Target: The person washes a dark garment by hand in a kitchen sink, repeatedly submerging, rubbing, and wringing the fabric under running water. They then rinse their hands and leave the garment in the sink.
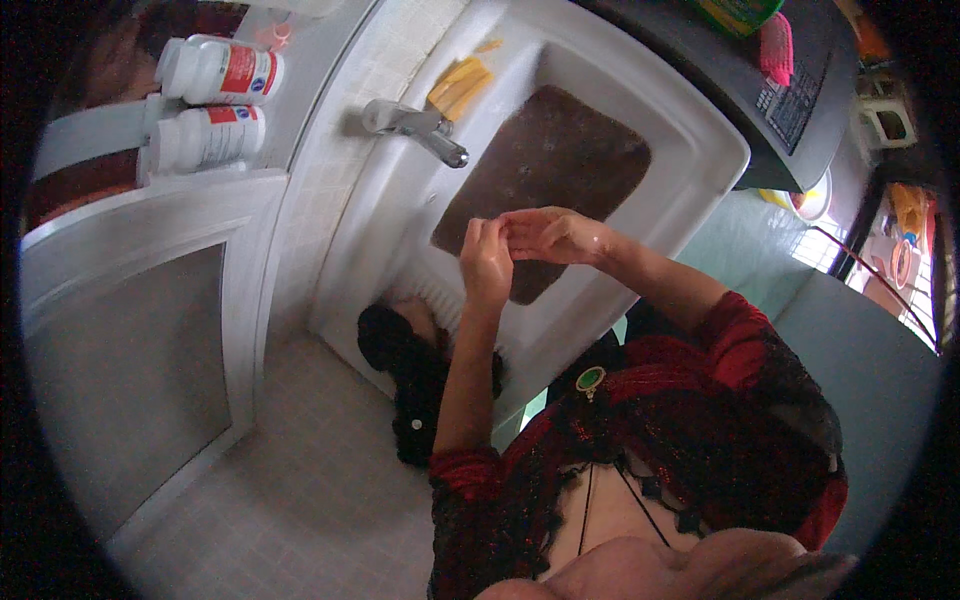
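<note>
My left hand (pixel 486 259) and my right hand (pixel 555 236) meet at the fingers above a white ceramic sink (pixel 690 142). Both look wet, and a pale spot shows at my right wrist. Whether anything small is between the fingers cannot be seen. Below them, the basin has a dark brown area (pixel 555 157) with faint specks, which looks like murky water. A chrome single-lever faucet (pixel 427 135) juts over the basin from the wall side and no stream shows under it. Beside it a folded yellow cloth (pixel 460 86) rests on the ledge.
Black fabric (pixel 420 397) hangs over the sink's ribbed end by my left forearm. Two white bottles (pixel 229 71) with labels stand on a shelf at left, above a white-framed panel (pixel 135 375). A dark appliance (pixel 720 82) beyond the sink carries a pink textured item (pixel 778 49).
</note>
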The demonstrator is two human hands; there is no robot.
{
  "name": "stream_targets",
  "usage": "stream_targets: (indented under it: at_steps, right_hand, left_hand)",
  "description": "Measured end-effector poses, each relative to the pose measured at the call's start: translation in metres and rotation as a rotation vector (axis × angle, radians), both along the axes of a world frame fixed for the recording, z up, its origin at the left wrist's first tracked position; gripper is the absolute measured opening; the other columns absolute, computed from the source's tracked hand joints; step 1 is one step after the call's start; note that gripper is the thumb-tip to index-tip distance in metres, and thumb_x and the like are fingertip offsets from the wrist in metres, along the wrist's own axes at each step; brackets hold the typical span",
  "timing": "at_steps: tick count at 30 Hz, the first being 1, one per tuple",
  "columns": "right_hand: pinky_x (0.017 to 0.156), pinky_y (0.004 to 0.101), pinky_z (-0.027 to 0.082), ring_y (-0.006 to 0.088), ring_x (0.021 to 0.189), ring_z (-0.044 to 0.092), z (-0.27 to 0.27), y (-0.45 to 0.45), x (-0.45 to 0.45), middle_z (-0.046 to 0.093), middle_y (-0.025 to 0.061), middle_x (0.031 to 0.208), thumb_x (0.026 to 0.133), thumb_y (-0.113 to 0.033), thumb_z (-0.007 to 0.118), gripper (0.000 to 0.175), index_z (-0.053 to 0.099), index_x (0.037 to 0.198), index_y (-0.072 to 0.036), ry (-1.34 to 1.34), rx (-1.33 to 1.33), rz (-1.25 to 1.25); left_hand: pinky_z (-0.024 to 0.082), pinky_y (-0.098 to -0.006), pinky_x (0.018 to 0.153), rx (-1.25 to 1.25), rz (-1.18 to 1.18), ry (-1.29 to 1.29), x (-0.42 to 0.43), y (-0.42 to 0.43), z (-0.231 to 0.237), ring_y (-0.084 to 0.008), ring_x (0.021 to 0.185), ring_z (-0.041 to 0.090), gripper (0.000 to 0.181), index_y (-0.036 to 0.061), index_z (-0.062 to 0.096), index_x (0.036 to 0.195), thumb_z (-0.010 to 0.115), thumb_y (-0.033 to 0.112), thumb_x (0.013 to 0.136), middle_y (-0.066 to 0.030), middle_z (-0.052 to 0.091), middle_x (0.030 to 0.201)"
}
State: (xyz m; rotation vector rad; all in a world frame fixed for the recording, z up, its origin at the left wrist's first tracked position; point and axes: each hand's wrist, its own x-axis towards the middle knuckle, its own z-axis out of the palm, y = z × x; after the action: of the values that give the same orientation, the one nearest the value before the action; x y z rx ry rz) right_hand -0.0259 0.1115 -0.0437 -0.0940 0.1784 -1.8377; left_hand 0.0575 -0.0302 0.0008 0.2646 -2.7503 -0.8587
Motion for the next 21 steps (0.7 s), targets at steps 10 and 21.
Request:
stream_targets:
  at_steps: [10,21]
  right_hand:
    - [0.088,0.048,0.046,0.0416,0.098,0.056,-0.097,-0.04,-0.042,0.053,0.0244,0.112,0.077,-0.011,0.061,0.039,0.054,0.115,-0.003,1.785,1.203,0.379]
    - [0.085,0.0483,0.046,0.0415,0.092,0.058,-0.115,-0.042,-0.039,0.058,0.0243,0.103,0.081,-0.011,0.052,0.026,0.058,0.105,-0.002,1.407,1.237,-0.006]
  left_hand:
    - [0.038,-0.0257,0.047,1.236,0.65,-0.227,0.059,-0.025,-0.077,-0.0116,0.053,0.046,0.021,0.0069,0.048,0.078,0.044,0.019,0.095,-0.0017,0.046,0.067]
    - [0.04,-0.0247,0.048,1.24,0.585,-0.289,0.089,0.002,-0.087,-0.0097,0.053,0.048,0.025,0.0072,0.05,0.077,0.048,0.024,0.096,-0.0005,0.049,0.067]
